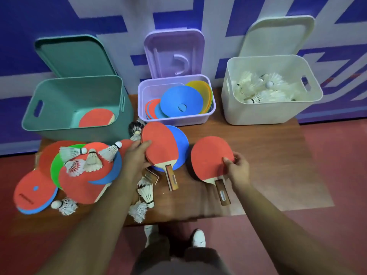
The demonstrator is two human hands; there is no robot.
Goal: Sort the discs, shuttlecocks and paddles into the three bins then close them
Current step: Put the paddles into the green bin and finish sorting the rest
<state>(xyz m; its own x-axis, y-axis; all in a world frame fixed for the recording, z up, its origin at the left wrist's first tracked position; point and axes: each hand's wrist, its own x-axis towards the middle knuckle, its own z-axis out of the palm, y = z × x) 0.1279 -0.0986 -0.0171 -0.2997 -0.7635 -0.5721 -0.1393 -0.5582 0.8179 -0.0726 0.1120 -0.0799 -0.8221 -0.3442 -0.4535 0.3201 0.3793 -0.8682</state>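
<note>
Open tabletop (268,155) at right; heaped discs (83,181) and shuttlecocks (92,160) crowding the left

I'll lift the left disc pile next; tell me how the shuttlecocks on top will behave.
The shuttlecocks look mostly feather, so probably very light and easily crushed. They lie on their sides on the disc pile, so tilting it would likely slide or roll them off, curving around their round cork tips.
</note>
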